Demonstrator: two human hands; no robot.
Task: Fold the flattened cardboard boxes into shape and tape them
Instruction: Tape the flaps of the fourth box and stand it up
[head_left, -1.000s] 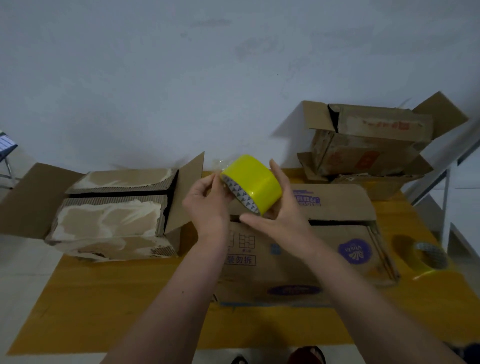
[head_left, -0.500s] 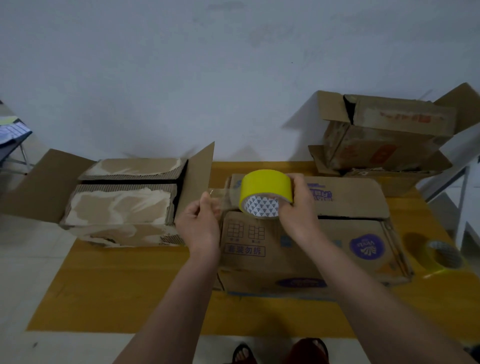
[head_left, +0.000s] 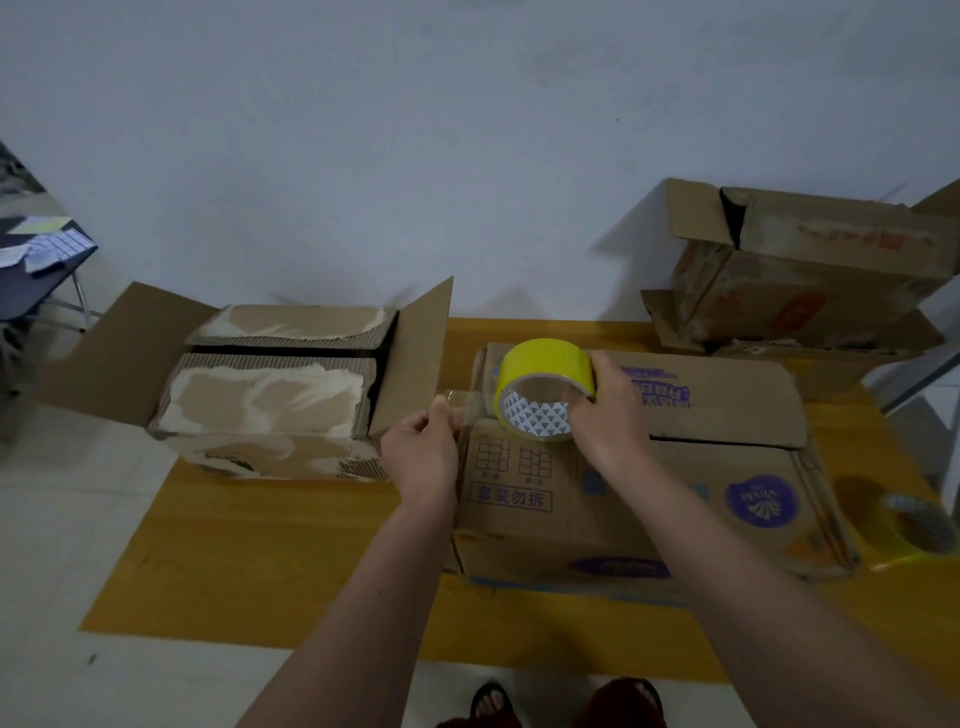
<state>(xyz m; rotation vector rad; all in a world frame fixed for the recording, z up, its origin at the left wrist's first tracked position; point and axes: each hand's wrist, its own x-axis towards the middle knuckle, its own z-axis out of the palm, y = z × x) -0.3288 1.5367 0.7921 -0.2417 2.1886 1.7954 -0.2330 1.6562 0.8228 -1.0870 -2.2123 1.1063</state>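
1. The right hand (head_left: 605, 410) grasps the yellow tape roll (head_left: 543, 387), fingers wrapped over its outer rim; the roll is held just above the left end of the printed box (head_left: 634, 467), which lies on the desk (head_left: 291, 561).
2. The left hand (head_left: 423, 441) pinches the free end of the clear tape strip (head_left: 470, 405) between thumb and fingers. The hand sits just left of the box's left edge.
3. Key relation: the strip runs left to right, from the left hand to the roll. The box's centre seam (head_left: 722, 441) also runs left to right, so strip and seam look roughly parallel (the strip sits near the seam line, slightly to the far side, as best can be judged).
4. Roll orientation: the open core faces the person and slightly down, so the roll axis points toward the camera and the tape pays off to the left.
5. Judgement: the left hand is nearer the box's left side wall and seems placed to anchor the end there; the right hand would then draw the roll rightward along the seam.
6. Risk: the clear strip is slack-prone and may fold onto itself.
7. Elsewhere: a torn open box (head_left: 270, 395) at left, stacked boxes (head_left: 810, 270) far right, and a second tape roll (head_left: 914, 525) at the desk's right edge.
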